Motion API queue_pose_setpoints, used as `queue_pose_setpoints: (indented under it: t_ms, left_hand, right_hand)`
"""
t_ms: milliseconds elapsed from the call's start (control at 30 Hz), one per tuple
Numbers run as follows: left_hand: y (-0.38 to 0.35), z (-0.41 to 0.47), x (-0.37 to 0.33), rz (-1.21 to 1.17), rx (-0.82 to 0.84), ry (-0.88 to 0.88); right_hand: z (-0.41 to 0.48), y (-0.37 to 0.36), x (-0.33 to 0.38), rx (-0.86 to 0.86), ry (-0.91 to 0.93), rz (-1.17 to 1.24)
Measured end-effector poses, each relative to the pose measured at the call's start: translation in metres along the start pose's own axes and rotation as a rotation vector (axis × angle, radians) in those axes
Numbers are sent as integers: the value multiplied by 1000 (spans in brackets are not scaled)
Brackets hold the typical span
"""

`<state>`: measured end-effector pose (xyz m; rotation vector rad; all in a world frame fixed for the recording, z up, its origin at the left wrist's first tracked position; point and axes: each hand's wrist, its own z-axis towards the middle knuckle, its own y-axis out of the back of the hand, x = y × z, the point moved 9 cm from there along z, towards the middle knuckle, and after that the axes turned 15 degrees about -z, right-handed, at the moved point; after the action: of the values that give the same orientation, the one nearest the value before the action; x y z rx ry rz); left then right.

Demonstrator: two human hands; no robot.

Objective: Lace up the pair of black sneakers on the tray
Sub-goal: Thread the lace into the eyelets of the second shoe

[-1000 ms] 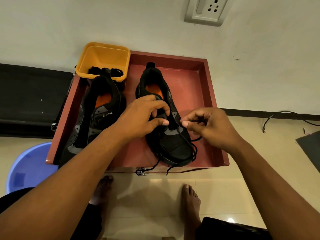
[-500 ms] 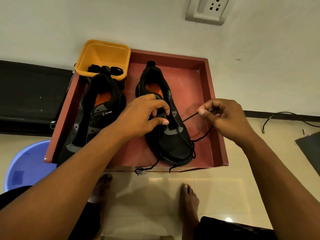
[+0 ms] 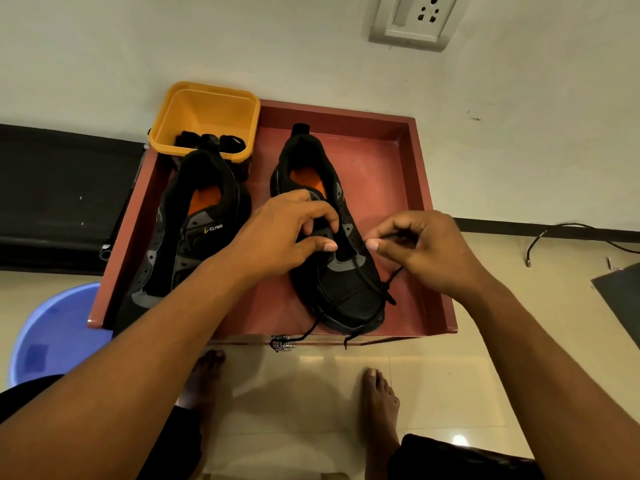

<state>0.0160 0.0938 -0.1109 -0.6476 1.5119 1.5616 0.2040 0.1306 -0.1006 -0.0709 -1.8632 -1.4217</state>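
Nearer than the grip, over the front rim of the tray: two loose ends of the lace, dangling. At the grip: right hand pinching the lace between thumb and forefinger, just right of the right sneaker; left hand curled round that sneaker's upper. Right of the grip, bare tray floor to the side wall. Left, the left sneaker, toe at the front edge. Beyond, yellow tub at the far-left corner.

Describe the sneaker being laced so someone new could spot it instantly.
Find the red tray holding two black sneakers. Take the right-hand sneaker, farther from the yellow tub, gripped by the left hand. Unlike its neighbour, which shows no lace, it has a lace crossing its toe, pinched by the right hand.
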Motion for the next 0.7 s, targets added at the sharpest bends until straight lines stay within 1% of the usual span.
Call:
queue_pose_setpoints:
  t_ms: [100,133,167,300,333,400,467,500,533,633,700]
  left_hand:
    - [1,0,-1,-1,-4,-7]
    - [1,0,-1,-1,-4,-9]
    - [1,-1,-1,-3,-5,-10]
    - [1,0,0,-1,-3,-10]
    - [0,0,-1,1,-2,-9]
    - [0,0,-1,-2,1,-9]
    - [0,0,-1,-3,0,-7]
    - [0,0,-1,-3,-2,-4]
    - [0,0,0,-3,-3,-2]
    - [0,0,0,1,-4,-8]
    - [0,0,-2,0,-4,-10]
  right_hand:
    - [3,24,-17,-152,-95,-53]
    - [3,33,-23,-190,-125,-68]
    - [2,37,-25,-192,-132,-74]
    - [0,5,0,-2,-3,14]
    - [0,-1,5,16,23,17]
    - [3,7,0,-55,7,-16]
    - [5,26,-15,-149,-56,-58]
    - [5,31,-18,-160,-66,-68]
    - [5,31,-17,-142,-56,-65]
    - [2,7,-2,-10,14,-23]
    - [2,-1,2,10,31,-23]
